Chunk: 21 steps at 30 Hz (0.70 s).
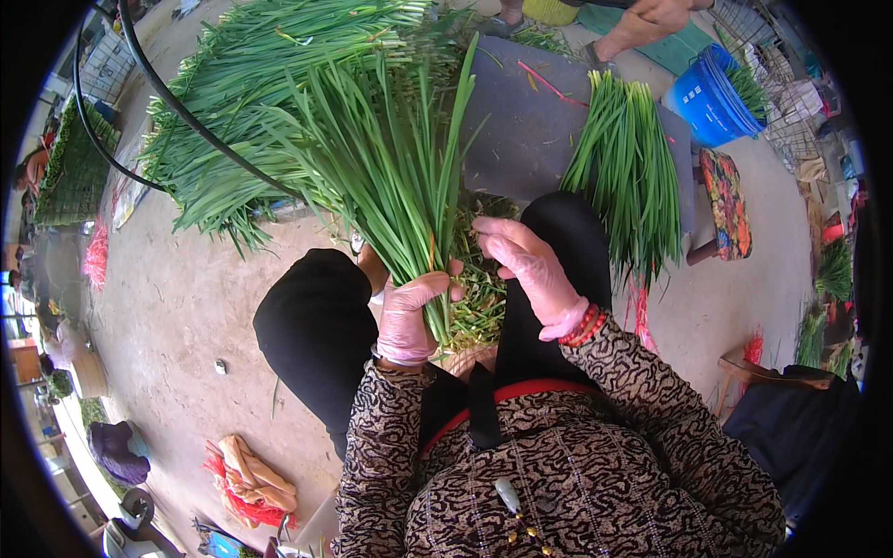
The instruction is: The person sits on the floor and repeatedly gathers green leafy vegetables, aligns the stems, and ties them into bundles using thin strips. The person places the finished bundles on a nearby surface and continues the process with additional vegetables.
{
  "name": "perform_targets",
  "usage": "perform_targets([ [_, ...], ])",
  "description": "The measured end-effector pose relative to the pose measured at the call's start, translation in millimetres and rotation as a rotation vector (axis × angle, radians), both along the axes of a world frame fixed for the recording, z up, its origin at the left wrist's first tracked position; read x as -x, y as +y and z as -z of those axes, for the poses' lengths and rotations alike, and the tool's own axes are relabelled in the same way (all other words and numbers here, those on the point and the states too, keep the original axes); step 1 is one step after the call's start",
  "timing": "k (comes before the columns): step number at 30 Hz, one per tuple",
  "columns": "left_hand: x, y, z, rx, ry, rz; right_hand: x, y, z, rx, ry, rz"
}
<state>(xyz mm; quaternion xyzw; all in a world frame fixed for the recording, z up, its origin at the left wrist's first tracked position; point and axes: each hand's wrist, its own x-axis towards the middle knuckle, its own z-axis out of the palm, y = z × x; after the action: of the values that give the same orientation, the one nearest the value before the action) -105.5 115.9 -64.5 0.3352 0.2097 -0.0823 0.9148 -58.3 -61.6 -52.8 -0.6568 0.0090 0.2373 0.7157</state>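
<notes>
My left hand (pixel 411 317), in a thin clear glove, grips a bunch of garlic chives (pixel 398 188) by the stem ends, with the long leaves fanned up and away from me. My gloved right hand (pixel 523 268) is off to the right of the bunch, its fingers slightly bent and nothing seen in them. Between my knees, chive trimmings (pixel 481 307) are piled in a container that is mostly hidden. A second bunch of chives (pixel 628 167) lies on the grey board (pixel 523 132) to the right, leaves pointing towards me.
A large heap of chives (pixel 230 104) lies front left, crossed by a black cable (pixel 188 115). Beyond the board stand a blue bucket (pixel 711 97) and a floral-padded stool (pixel 725 202). Another person's hand (pixel 642 28) shows at the top. Cloth (pixel 254 474) lies on the floor.
</notes>
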Motion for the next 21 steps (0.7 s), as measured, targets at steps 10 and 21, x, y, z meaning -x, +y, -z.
perform_targets([
  [10, 12, -17, 27, -0.442, 0.047, 0.121, -24, 39, 25, -0.247, -0.032, -0.151],
  [21, 18, -29, 19, -1.645, 0.069, 0.465, -30, 48, 56, -0.250, 0.225, 0.243],
])
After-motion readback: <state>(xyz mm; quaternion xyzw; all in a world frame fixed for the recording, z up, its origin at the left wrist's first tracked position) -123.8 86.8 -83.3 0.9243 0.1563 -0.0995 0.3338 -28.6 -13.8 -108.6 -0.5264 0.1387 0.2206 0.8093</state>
